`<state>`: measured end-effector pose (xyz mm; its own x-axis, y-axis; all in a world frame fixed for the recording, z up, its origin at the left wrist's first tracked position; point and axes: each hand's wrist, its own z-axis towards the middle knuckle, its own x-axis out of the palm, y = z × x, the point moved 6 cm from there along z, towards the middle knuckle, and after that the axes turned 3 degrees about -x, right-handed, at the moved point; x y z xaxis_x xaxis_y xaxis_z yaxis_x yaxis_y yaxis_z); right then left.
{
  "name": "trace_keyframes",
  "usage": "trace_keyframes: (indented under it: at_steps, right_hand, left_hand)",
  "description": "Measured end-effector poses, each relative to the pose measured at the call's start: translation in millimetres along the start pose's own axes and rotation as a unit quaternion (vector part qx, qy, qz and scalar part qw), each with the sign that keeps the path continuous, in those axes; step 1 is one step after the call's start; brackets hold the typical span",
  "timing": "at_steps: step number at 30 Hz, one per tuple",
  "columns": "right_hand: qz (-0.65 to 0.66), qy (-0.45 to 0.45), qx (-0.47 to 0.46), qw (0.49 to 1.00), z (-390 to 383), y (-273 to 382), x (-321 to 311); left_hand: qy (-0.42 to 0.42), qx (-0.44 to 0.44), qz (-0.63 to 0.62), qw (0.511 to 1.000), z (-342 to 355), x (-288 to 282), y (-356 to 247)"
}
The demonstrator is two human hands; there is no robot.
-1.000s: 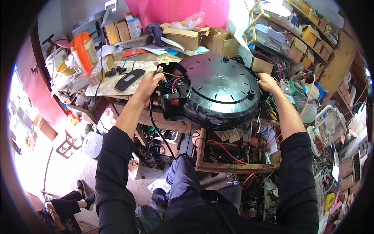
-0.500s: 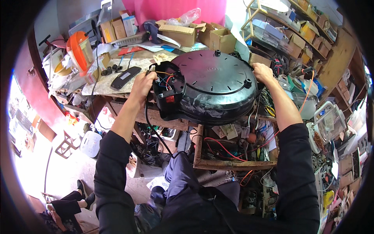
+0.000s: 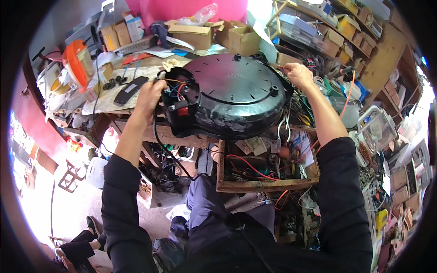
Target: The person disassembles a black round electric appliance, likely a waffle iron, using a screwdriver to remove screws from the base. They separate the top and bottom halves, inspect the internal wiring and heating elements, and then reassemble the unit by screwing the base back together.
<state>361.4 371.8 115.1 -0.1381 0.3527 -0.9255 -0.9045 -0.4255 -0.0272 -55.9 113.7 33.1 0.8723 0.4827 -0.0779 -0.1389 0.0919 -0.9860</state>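
A round black electric appliance [image 3: 232, 84], like an electric baking pan lying underside up, rests at the front of the workbench. Its flat face has slots in a ring and small round feet. At its left end an open compartment shows coloured wires [image 3: 175, 88] and a red part [image 3: 182, 111]. My left hand [image 3: 152, 94] is closed on this left end, beside a black power cord [image 3: 164, 148] that hangs down. Closed too is my right hand [image 3: 300, 76], at the appliance's far right edge; its fingers hide what they pinch.
An open wooden drawer [image 3: 268, 184] full of tools and cables juts out below. A dark flat case [image 3: 131, 90] lies left on the bench, near an orange-and-clear container [image 3: 78, 63]. Cardboard boxes [image 3: 191, 36] stand behind. Cluttered shelves fill the right. Another person's legs [image 3: 79, 245] show lower left.
The view has shifted, so the bench and appliance appear farther left and slightly higher. My left hand keeps its hold. My right hand has lifted a little at the appliance's right edge.
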Motion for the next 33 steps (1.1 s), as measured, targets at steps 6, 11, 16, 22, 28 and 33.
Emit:
trace_keyframes:
  at_steps: [6, 11, 16, 22, 28, 33]
  right_hand:
    - [0.087, 0.049, 0.167, 0.981, 12, -139, 46]
    - [0.138, -0.054, 0.156, 0.977, -33, -94, 35]
    - [0.115, -0.042, 0.115, 0.986, -35, -112, 45]
    - [0.016, -0.105, 0.103, 0.989, -31, -66, 32]
    - [0.071, 0.030, 0.171, 0.982, -18, -107, 70]
    - [0.143, -0.063, 0.225, 0.962, -20, -86, 57]
  left_hand:
    - [0.021, 0.004, -0.045, 0.999, 1, 18, -9]
    - [0.002, -0.020, -0.078, 0.997, -20, 10, -12]
    - [0.032, 0.029, -0.092, 0.995, -16, 25, -21]
    - [-0.010, 0.006, -0.141, 0.990, -17, 12, -6]
    - [0.019, -0.026, -0.133, 0.991, -14, 28, -11]
    - [0.037, 0.015, -0.129, 0.991, -18, 18, -11]
